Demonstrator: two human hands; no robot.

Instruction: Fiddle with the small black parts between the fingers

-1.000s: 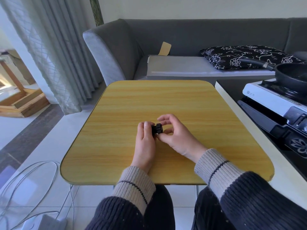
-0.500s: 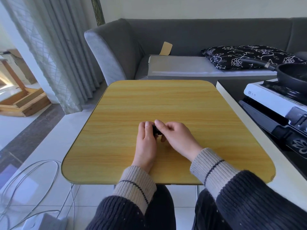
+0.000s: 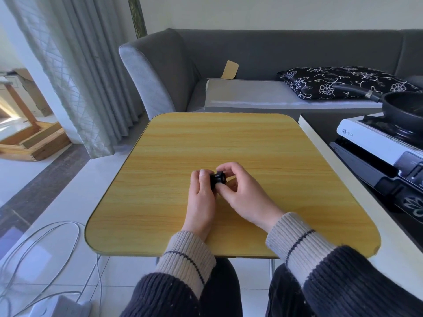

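Note:
A small black object [image 3: 217, 179] sits between both hands above the middle of the yellow wooden table [image 3: 229, 143]. My left hand [image 3: 201, 197] holds its left side, with fingers curled round it. My right hand [image 3: 242, 193] pinches its right side between thumb and curled fingers. Most of the object is hidden by the fingers, so its shape is unclear. Both wrists lie low over the tabletop.
A grey sofa [image 3: 274, 51] with a black floral cushion [image 3: 343, 82] stands behind the table. A white portable stove [image 3: 375, 143] with a black pan [image 3: 405, 108] is on the white counter at the right. Cables [image 3: 45, 248] lie on the floor at left, by a curtain [image 3: 75, 65].
My right hand's fingers covered the black object half a second ago; now they have lifted and spread, and the object shows again between both hands. The left hand has barely moved.

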